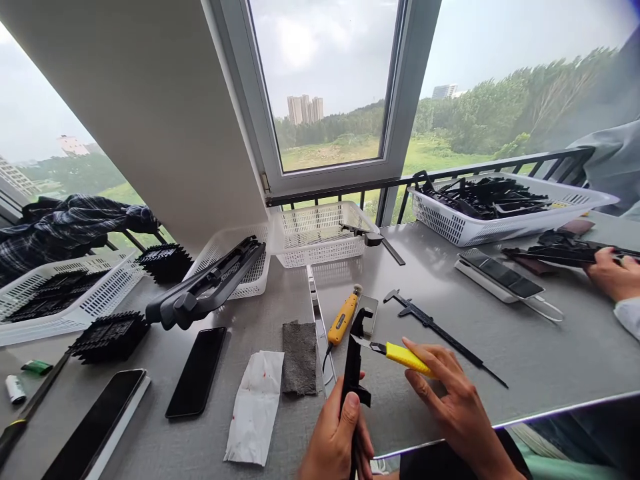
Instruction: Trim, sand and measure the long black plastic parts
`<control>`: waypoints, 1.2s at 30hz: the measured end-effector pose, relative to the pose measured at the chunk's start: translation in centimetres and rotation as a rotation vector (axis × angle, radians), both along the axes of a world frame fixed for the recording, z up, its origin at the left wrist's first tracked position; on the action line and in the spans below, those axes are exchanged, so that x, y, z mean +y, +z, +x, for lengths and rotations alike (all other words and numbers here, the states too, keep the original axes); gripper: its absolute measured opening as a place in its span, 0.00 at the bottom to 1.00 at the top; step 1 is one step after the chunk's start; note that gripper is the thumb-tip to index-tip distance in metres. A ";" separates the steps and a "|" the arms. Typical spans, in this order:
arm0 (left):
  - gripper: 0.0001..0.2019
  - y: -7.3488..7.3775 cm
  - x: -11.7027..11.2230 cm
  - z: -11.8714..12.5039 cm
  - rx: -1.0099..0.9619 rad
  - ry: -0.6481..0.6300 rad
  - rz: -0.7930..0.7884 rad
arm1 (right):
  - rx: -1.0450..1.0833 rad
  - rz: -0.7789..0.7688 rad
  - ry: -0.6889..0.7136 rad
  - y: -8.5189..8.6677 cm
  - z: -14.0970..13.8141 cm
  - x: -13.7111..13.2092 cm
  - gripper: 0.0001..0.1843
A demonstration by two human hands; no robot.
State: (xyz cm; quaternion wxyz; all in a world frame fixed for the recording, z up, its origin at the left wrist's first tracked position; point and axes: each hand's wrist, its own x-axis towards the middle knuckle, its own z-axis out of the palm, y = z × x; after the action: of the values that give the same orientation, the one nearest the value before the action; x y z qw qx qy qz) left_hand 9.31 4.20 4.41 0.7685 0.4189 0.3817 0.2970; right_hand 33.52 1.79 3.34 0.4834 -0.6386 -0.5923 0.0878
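My left hand [336,437] is closed round a long black plastic part [353,363], held upright near the table's front edge. My right hand [453,397] grips a yellow utility knife [400,355], whose blade touches the upper end of the black part. Just beyond them on the grey table [525,347] lie a yellow-handled tool [343,319] and a black caliper [435,328].
White baskets [320,235] with black parts stand along the window rail. A large black part [207,285], two phones [197,371], a grey cloth [299,357] and a white wrapper [256,407] lie at the left. Another person's hand [614,273] works at the far right.
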 end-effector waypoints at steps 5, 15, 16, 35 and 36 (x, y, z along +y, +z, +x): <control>0.44 0.8 0.1 -0.2 0.086 -0.036 0.040 | 0.035 -0.086 0.139 1.2 0.0 -0.2 0.22; 0.45 1.4 -0.7 0.3 0.077 0.039 0.074 | -0.022 -0.217 0.084 0.2 0.2 -0.7 0.44; 0.45 1.4 -0.7 0.4 0.067 0.046 0.076 | -0.024 -0.220 0.087 0.2 0.3 -0.7 0.44; 0.35 0.7 -1.0 -0.5 -0.082 0.182 0.063 | 0.019 -0.321 0.188 0.7 0.5 0.0 0.43; 0.33 0.6 -0.9 -0.6 -0.092 0.188 0.056 | 0.014 -0.322 0.195 0.7 0.5 0.1 0.43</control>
State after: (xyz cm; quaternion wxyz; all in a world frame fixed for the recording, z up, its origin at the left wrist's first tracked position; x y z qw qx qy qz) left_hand 8.72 3.34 5.05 0.7420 0.3884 0.3753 0.3972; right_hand 34.00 1.87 4.01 0.3683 -0.6466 -0.6264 0.2322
